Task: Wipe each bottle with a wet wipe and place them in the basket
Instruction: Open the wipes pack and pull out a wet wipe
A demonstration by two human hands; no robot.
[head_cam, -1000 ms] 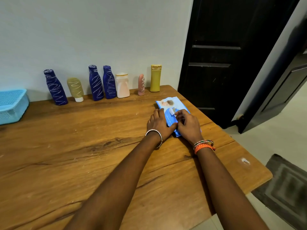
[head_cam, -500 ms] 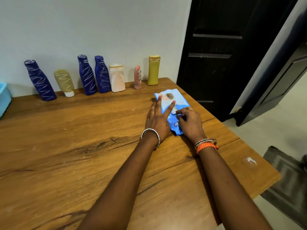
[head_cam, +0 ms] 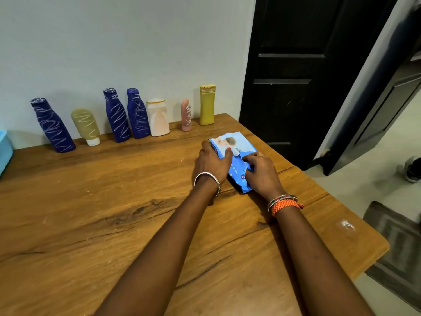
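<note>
the step in hand looked like getting a wipe out: the left hand (head_cam: 213, 161) pressed the wipe pack (head_cam: 235, 156) onto the surface (head_cam: 114, 201) at right, while the right hand (head_cam: 262, 172) pinched its flap. next, a wipe needed pulling free; the seven bottles (head_cam: 136, 115) stood unwiped along the far wall, the basket (head_cam: 4, 151) at far left.

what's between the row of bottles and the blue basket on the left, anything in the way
Nothing visible. The basket sits at the table's left edge, only partly in frame, and bare wood lies between it and the nearest dark blue bottle. Both hands, left hand and right hand, are over at the wipes pack.
</note>
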